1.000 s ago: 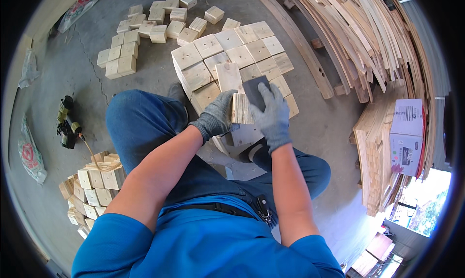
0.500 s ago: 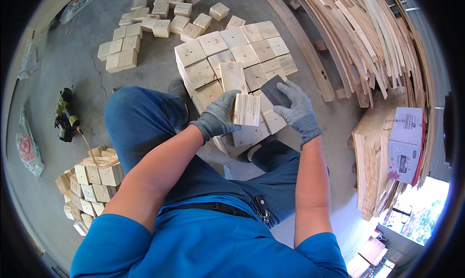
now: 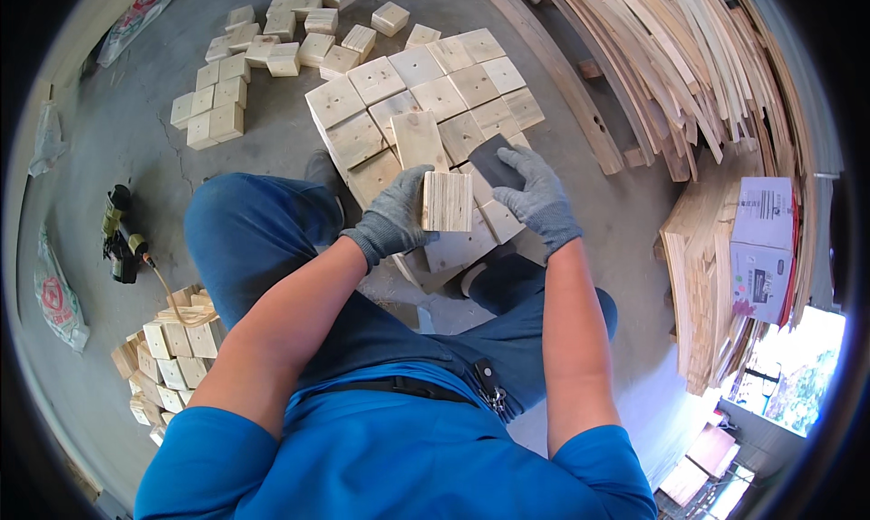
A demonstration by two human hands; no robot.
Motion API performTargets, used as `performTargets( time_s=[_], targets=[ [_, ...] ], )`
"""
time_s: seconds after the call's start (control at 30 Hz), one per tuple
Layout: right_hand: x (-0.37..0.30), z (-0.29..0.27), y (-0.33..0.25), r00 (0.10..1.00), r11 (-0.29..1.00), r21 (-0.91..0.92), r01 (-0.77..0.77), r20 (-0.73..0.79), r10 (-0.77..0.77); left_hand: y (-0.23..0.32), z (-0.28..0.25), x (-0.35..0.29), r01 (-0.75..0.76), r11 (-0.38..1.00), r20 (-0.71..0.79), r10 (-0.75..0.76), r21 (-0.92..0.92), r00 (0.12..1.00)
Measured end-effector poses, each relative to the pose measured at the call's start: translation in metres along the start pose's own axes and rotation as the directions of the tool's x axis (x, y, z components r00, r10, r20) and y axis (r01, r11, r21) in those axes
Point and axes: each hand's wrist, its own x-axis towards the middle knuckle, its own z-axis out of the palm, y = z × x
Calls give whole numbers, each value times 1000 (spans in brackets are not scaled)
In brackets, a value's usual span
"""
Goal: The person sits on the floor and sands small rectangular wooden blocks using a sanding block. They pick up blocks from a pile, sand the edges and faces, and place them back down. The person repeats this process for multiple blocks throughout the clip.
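In a grey knit glove, my left hand (image 3: pixel 399 210) grips a plywood block (image 3: pixel 448 202), its layered edge facing up toward me. My right hand (image 3: pixel 541 197), gloved the same way, holds a flat dark grey sanding pad (image 3: pixel 496 163) just to the right of the block; a small gap parts the two. Beneath both hands lies a close-set group of square wooden blocks (image 3: pixel 370 81), several with a small hole in the top face. One longer pale block (image 3: pixel 419 138) rests on top of that group, just beyond my left hand.
Loose blocks (image 3: pixel 283 60) sit on the floor at the far left. A nail gun (image 3: pixel 120 235) with a hose lies at left, near another block stack (image 3: pixel 177 348). Long wood strips (image 3: pixel 652 67) are piled at right, beside a cardboard box (image 3: pixel 761 239) on stacked boards.
The block and both hands have shifted slightly left in the picture, as has the block group below. The pad has come a little closer to the block. Both grips stay the same.
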Motion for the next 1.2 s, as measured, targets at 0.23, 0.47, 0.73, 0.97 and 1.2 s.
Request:
performTargets(
  time_s=[0.23,0.47,0.73,0.97,1.2],
  targets=[
    [-17,20,-5,986,924,-360,-131,51,160,0,2,-1,-6,999,-9,6,-38,1000],
    [-51,11,-1,977,971,-135,-196,-106,183,4,-1,0,36,996,26,-38,79,999],
    [-105,44,15,941,958,34,-284,-181,285,10,-1,-1,42,998,13,-43,46,999],
    [-67,22,-23,960,985,105,-138,-232,159,17,-8,-2,8,986,-7,-7,167,1000],
    [-34,22,-15,983,937,326,-123,-87,160,7,-5,-1,-24,984,7,23,175,1000]
  ],
)
